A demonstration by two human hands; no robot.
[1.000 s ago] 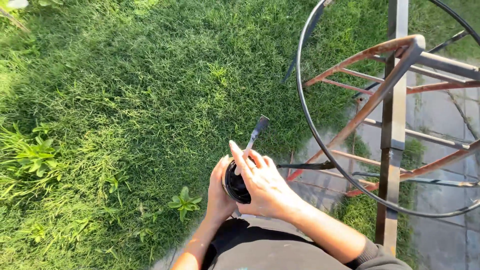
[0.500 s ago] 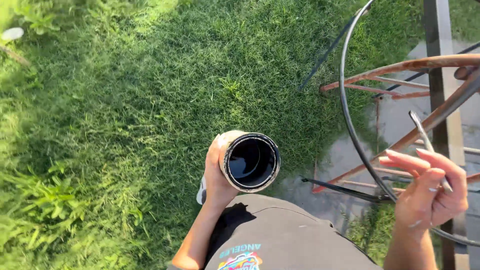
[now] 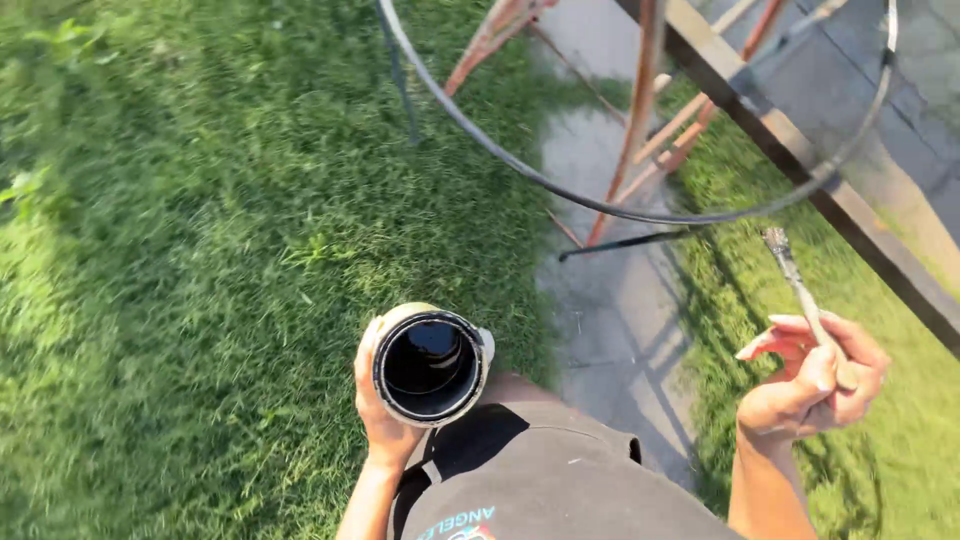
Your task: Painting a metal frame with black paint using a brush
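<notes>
The left hand [image 3: 385, 405] has its fingers wrapped close around the side of a round, pale-walled can with a black-coated rim and dark paint inside [image 3: 430, 367], held in front of the waist with its open mouth facing straight up. The right hand [image 3: 815, 385] pinches the handle of a thin, paint-stained brush [image 3: 800, 290] between curled fingers and thumb, the other fingers only slightly spread. The brush's long axis runs up and a little leftward, bristle tip ending just below the thin black metal hoop [image 3: 640, 215] of a rust-red metal frame [image 3: 640, 120]. The hands are well apart. A grey paved path [image 3: 620, 320] lies between them, with open green grass [image 3: 200, 250] to the left.
</notes>
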